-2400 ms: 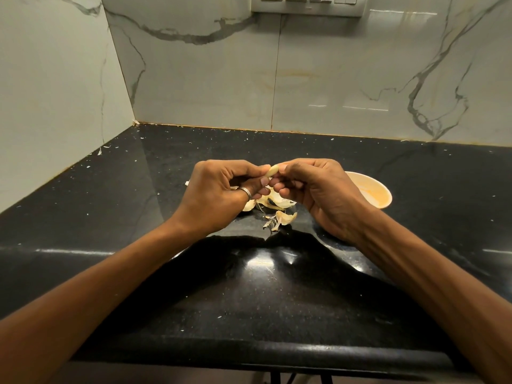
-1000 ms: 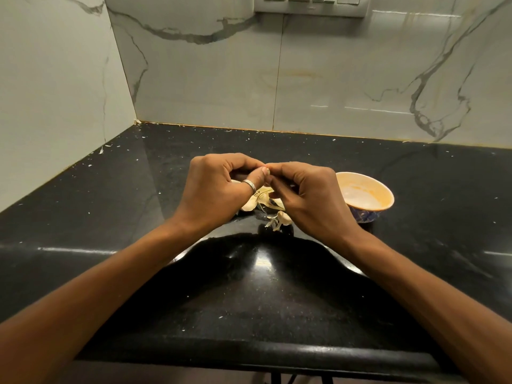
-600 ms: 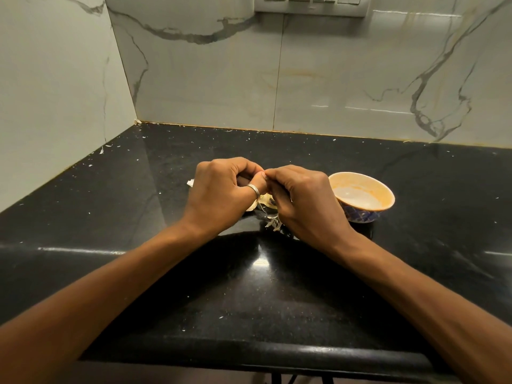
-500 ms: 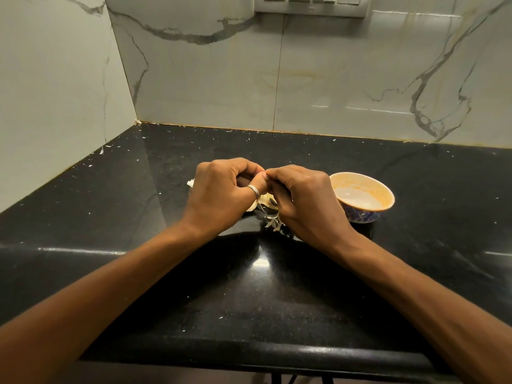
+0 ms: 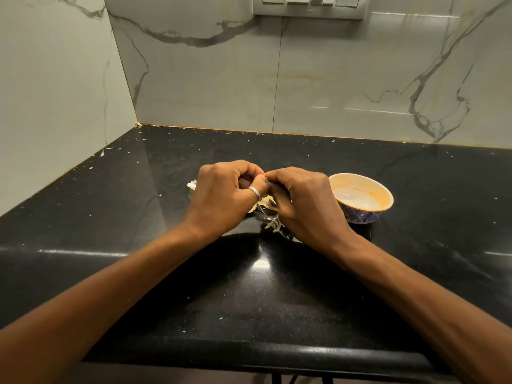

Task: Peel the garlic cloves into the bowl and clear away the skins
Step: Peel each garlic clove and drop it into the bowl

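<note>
Mid-peel, seemingly. Frame centre: left hand (image 5: pixel 221 198) and right hand (image 5: pixel 306 207) knuckle to knuckle, fingers curled tight on a hidden garlic clove, presumably. Beneath, on black stone bench (image 5: pixel 249 289), pale papery skins (image 5: pixel 268 205), uncleared. Right of centre: orange-lined blue bowl (image 5: pixel 357 217), no cloves discernible.

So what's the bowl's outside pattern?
Blue with pale grid lines on the bowl; head view.

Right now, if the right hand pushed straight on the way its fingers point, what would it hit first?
The left hand. The right hand points its curled fingers leftward, and the fingertips of both hands meet above the garlic skins. Anything pinched between them is hidden, so it might come first.
</note>
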Demonstrator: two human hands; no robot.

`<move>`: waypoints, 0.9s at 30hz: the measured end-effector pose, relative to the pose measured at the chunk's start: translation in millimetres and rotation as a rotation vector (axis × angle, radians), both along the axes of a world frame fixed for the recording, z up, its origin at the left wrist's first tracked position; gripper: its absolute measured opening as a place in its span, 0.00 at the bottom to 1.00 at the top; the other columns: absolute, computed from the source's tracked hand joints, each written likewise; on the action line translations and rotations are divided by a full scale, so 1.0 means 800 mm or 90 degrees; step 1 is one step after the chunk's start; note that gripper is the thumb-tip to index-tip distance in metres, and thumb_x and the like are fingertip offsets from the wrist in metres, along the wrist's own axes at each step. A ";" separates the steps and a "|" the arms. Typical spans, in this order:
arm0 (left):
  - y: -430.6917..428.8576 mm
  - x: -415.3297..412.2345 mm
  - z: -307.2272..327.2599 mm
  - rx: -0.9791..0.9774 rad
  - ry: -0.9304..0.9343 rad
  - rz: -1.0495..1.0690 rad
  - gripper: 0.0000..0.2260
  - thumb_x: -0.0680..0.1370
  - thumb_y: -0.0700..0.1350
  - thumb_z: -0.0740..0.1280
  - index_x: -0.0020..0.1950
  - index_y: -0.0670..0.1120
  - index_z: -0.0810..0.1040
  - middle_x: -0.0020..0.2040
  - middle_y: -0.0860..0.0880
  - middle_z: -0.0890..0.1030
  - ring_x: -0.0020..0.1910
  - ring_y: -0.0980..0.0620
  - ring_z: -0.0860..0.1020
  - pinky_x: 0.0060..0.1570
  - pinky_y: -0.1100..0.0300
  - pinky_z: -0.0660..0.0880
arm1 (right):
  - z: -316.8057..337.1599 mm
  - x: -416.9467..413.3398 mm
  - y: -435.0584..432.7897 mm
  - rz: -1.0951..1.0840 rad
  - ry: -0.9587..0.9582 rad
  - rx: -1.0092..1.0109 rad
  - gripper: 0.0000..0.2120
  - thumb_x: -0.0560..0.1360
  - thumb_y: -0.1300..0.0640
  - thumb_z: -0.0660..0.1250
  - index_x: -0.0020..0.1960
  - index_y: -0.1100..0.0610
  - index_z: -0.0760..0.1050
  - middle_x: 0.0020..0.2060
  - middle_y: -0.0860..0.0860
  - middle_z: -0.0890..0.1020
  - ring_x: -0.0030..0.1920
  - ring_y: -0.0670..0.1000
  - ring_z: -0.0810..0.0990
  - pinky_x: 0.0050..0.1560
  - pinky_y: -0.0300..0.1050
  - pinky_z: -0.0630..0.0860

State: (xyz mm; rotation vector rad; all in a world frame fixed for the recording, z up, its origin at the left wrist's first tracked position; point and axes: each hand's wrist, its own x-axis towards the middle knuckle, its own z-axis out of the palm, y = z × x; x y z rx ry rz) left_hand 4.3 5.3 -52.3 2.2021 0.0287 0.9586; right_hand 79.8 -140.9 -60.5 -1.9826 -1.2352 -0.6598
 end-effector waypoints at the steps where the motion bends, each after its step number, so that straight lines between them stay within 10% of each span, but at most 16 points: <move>1: 0.000 0.000 0.000 -0.008 0.006 -0.003 0.04 0.77 0.42 0.72 0.44 0.50 0.84 0.33 0.55 0.84 0.33 0.61 0.82 0.37 0.68 0.77 | 0.000 0.000 -0.001 0.005 0.008 0.005 0.08 0.78 0.62 0.66 0.51 0.60 0.84 0.43 0.53 0.86 0.42 0.50 0.82 0.45 0.45 0.77; 27: 0.017 0.000 0.016 -0.287 0.037 -0.072 0.03 0.80 0.37 0.69 0.48 0.42 0.81 0.39 0.46 0.84 0.38 0.53 0.86 0.38 0.64 0.81 | 0.016 0.011 -0.006 0.128 0.414 0.197 0.06 0.79 0.64 0.70 0.55 0.63 0.82 0.45 0.56 0.87 0.47 0.51 0.87 0.53 0.47 0.83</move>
